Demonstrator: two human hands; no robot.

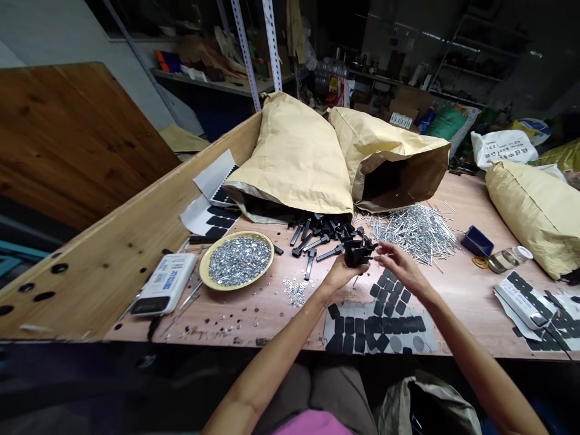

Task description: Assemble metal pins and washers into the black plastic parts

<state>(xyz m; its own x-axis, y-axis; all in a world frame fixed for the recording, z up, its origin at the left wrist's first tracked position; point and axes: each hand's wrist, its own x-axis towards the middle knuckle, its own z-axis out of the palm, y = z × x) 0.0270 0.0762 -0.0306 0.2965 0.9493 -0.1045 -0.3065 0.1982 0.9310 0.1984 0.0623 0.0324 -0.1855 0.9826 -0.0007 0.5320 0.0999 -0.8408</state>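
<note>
My left hand is closed around a small black plastic part, held above the table. My right hand pinches at the right side of that part; a thin metal pin may be between its fingers, but it is too small to be sure. Right behind the hands lies a heap of black plastic parts spilling from a brown paper sack. A pile of thin metal pins lies beside it. Under my hands is a sheet of black adhesive pads.
A yellow dish of small silver washers sits at the left, with a white device beside it. More sacks lie at the back and right. A blue tray, a clear jar and more pad sheets are at the right.
</note>
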